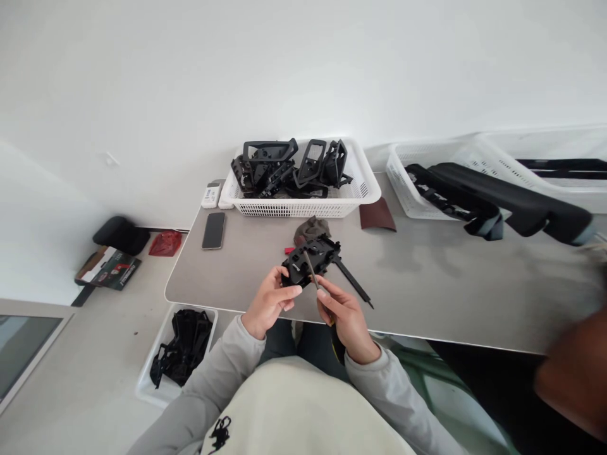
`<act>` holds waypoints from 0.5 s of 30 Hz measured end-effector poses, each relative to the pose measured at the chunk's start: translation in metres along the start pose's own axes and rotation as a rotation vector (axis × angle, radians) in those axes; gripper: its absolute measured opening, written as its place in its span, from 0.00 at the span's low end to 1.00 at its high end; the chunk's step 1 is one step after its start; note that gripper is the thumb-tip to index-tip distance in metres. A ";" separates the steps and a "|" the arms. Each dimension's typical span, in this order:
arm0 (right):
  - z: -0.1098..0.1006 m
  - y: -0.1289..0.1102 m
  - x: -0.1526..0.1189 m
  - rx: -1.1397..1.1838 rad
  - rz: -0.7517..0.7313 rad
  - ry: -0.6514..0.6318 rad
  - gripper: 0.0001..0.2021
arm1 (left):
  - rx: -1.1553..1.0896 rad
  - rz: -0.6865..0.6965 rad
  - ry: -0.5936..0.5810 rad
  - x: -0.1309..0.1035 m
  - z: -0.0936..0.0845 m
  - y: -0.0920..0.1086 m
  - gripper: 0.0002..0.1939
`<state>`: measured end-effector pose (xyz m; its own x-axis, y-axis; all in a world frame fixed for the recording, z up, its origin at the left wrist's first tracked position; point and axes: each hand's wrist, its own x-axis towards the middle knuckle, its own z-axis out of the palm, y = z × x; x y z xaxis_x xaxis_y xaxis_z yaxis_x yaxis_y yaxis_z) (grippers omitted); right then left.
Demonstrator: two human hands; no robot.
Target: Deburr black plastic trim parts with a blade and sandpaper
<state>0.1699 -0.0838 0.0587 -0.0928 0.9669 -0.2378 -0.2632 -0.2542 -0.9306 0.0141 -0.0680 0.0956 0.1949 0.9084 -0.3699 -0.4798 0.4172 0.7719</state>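
My left hand (272, 299) grips the left end of a black plastic part (300, 264), held just above the table's near edge. A long thin black strip (353, 282) sticks out from the part's right side. My right hand (345, 314) is closed around a slim tool (311, 268) with a grey metal shaft and a black-and-yellow handle. The shaft lies across the face of the part, its tip apparently touching it; the exact tool kind cannot be told. Behind the part lies a crumpled grey-brown cloth (313, 227), with a small red piece (289, 251) beside it.
A white basket (298, 207) of black plastic frames stands at the back. A dark red sheet (378, 215), a phone (214, 230) and small white boxes (211, 196) lie nearby. More baskets (401, 183) and long black trim (512, 196) are right. A bin (165, 396) stands on the floor; another person is blurred at right.
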 end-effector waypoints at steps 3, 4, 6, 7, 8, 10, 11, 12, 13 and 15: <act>0.001 0.002 0.000 -0.016 -0.004 0.007 0.30 | 0.056 0.052 0.030 0.000 0.003 -0.001 0.23; 0.001 0.002 0.000 -0.020 -0.007 0.004 0.30 | 0.058 0.059 0.032 0.000 0.003 -0.001 0.22; 0.001 0.002 -0.001 -0.036 -0.018 -0.009 0.30 | 0.040 0.058 0.027 0.001 0.003 -0.002 0.22; 0.001 0.002 -0.001 -0.048 -0.028 -0.014 0.30 | 0.020 0.051 0.022 0.002 0.002 -0.002 0.22; 0.001 0.002 -0.001 -0.062 -0.040 -0.018 0.29 | -0.006 0.040 0.018 0.003 0.001 -0.003 0.23; 0.000 0.000 -0.002 -0.095 -0.066 -0.024 0.28 | -0.077 0.026 0.016 0.004 -0.001 -0.004 0.23; 0.000 -0.001 -0.002 -0.116 -0.080 -0.030 0.28 | -0.120 0.025 0.020 0.005 -0.002 -0.005 0.23; -0.001 -0.002 -0.003 -0.140 -0.096 -0.040 0.27 | -0.164 0.030 0.028 0.006 -0.003 -0.006 0.23; -0.001 -0.002 -0.005 -0.164 -0.114 -0.054 0.26 | -0.210 0.039 0.041 0.007 -0.004 -0.007 0.23; -0.002 -0.004 -0.008 -0.210 -0.153 -0.087 0.25 | -0.293 0.061 0.064 0.009 -0.005 -0.008 0.22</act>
<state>0.1740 -0.0907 0.0634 -0.1522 0.9856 -0.0740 -0.0768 -0.0864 -0.9933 0.0154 -0.0632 0.0834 0.1086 0.9242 -0.3663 -0.7167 0.3281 0.6154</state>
